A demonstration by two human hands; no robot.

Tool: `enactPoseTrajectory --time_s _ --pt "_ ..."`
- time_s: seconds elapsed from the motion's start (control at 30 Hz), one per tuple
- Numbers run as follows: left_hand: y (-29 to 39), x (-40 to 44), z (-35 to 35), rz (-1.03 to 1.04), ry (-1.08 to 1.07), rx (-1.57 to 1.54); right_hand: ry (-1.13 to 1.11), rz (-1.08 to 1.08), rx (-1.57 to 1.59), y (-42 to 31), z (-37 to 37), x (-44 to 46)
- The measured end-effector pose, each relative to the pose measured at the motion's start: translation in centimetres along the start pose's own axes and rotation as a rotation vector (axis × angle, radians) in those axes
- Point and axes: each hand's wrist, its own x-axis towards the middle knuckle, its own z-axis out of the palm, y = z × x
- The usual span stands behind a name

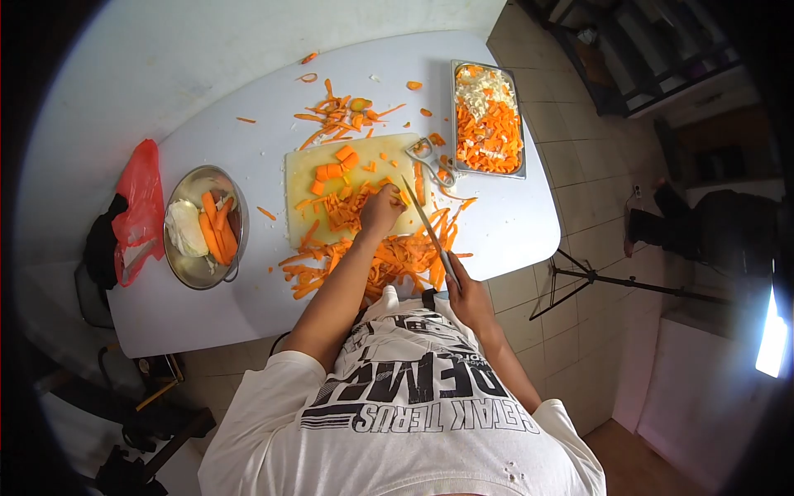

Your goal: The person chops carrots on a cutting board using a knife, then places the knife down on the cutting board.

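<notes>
My right hand (470, 296) is wrapped round the handle of a long knife (428, 227), whose blade points up and left over the cutting board's right part. On the yellowish cutting board (297, 169), my left hand (382, 208) has its fingers bent together at a small piece of carrot (404, 198) close to the blade. Cut carrot pieces (343, 210) lie beside this hand, and larger carrot chunks (329, 172) sit farther up the board. Carrot peelings (405, 258) are heaped along the board's near edge. A peeler (421, 150) rests at the board's upper right corner.
A metal tray (525, 157) of chopped carrot and white pieces stands at the right. At the left are a steel bowl (184, 266) with carrots and cabbage, and a red plastic bag (142, 198). More peelings (335, 116) lie beyond the board. A tripod (587, 273) stands right of the table.
</notes>
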Motion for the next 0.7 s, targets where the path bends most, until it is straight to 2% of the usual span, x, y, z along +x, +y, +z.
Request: enactPoseTrajectory --time_s 0.07,0.27,0.7 --pt "0.4 -0.1 0.1 -0.036 0.012 -0.002 -0.021 -0.010 -0.032 -0.6 0.0 0.4" --pt "0.1 -0.2 0.2 0.024 0.118 -0.030 -0.047 -0.048 -0.149 0.5 0.4 0.8" --pt "-0.1 0.1 0.9 0.007 0.195 -0.037 -0.026 -0.087 -0.145 0.5 0.8 0.4"
